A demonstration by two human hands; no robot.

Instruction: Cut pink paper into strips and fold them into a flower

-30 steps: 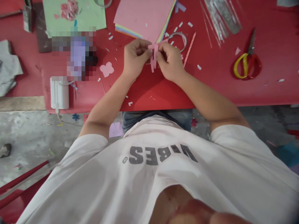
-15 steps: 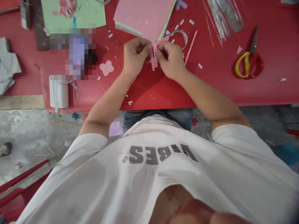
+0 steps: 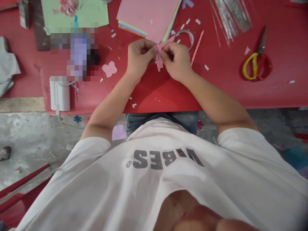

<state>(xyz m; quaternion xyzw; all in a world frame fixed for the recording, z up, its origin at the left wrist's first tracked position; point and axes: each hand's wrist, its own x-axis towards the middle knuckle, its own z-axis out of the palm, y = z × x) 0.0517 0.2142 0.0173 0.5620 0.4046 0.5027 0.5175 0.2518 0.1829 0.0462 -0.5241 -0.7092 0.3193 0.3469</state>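
Note:
Pink paper strips [image 3: 159, 64], crossing one another, are pinched between my two hands over the red tabletop. My left hand [image 3: 141, 57] grips them from the left with thumb and fingers. From the right, my right hand [image 3: 176, 59] pinches the same strips, its thumb close to the left one. One strip end sticks out above my right fingers and the others hang down toward me. How the strips join is partly hidden by the fingertips. Just beyond my hands lies a stack of coloured paper [image 3: 146, 16] with pink on top.
Right of my hands lie a tape roll [image 3: 192, 38], a pink striped stick [image 3: 197, 47] and scissors [image 3: 258, 61] with yellow and red handles. Leftward are a pink paper flower shape [image 3: 110, 69], a white power bank [image 3: 60, 96] and a green sheet [image 3: 96, 14]. White paper scraps are scattered about.
The hanging strip ends have drawn closer together and shifted slightly between my fingertips. Both hands stay in nearly the same place, still pinching the paper.

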